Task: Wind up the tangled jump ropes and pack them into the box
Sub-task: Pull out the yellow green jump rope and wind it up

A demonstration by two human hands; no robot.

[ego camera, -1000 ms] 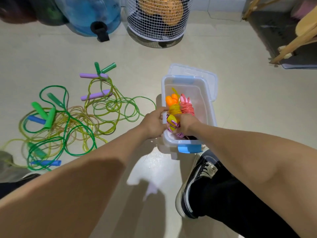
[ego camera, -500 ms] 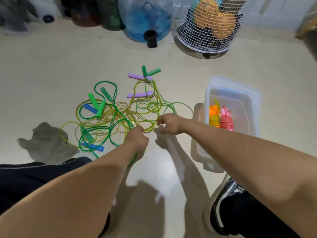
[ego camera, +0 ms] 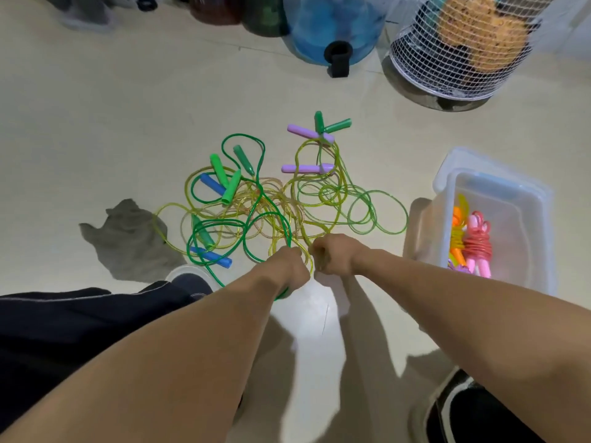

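A tangle of green and yellow jump ropes lies on the floor, with green, blue and purple handles scattered in it. My left hand and my right hand sit side by side at the near edge of the tangle, each with fingers curled around yellow-green cord. The clear plastic box stands on the right and holds a wound orange and yellow rope and a wound pink rope.
A grey cloth lies on the floor left of the ropes. A blue water jug and a white wire basket stand at the back. My dark trouser leg and a black shoe are near.
Both hands have left the box and come left to the rope pile, where they now grip cord at its near edge. The view has turned left toward the tangle.
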